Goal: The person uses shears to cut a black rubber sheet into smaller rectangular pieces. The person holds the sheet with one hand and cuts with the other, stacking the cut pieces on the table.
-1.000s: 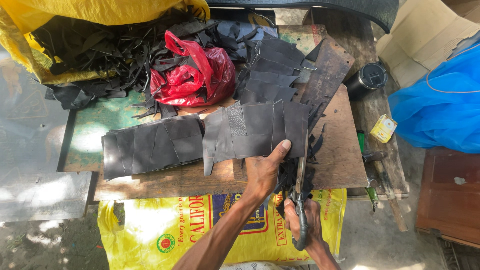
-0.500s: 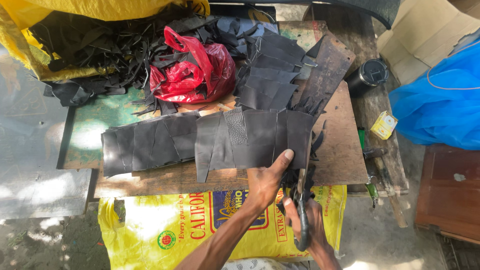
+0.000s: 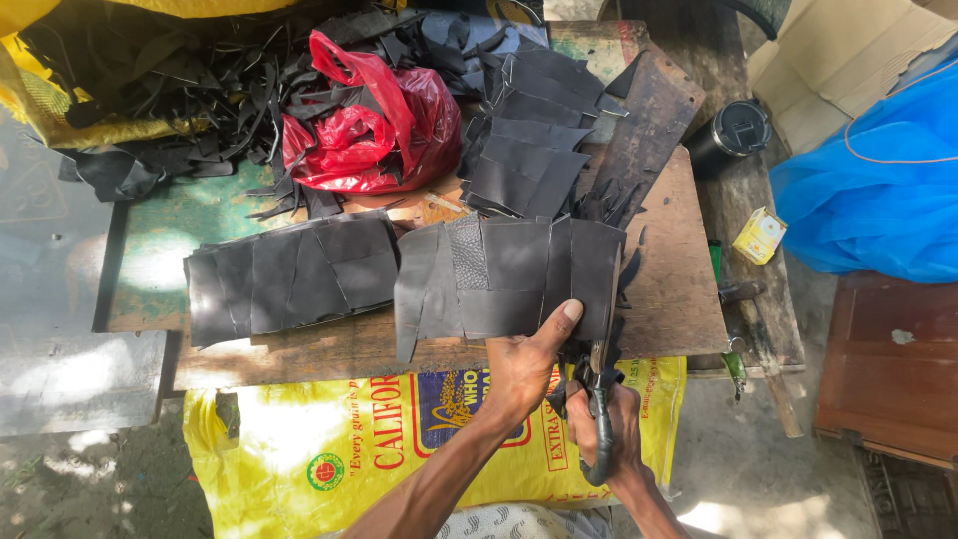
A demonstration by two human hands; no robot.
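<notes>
A dark leather sheet (image 3: 499,274) made of joined patches lies on the wooden board (image 3: 679,299). My left hand (image 3: 524,364) pinches its near edge, thumb on top. Just to the right, my right hand (image 3: 609,429) grips black-handled scissors (image 3: 599,399) whose blades meet the sheet's right end. Another patched leather sheet (image 3: 289,274) lies flat to the left. A stack of cut dark leather pieces (image 3: 529,150) sits behind.
A red plastic bag (image 3: 364,125) and a heap of black leather scraps (image 3: 180,90) lie at the back. A yellow printed sack (image 3: 399,439) hangs below the board. A black jar (image 3: 733,130), small yellow box (image 3: 760,236) and blue plastic bag (image 3: 878,190) sit right.
The held leather sheet has shifted left across the board, closer to the other sheet. My hands stay at its right end with the scissors.
</notes>
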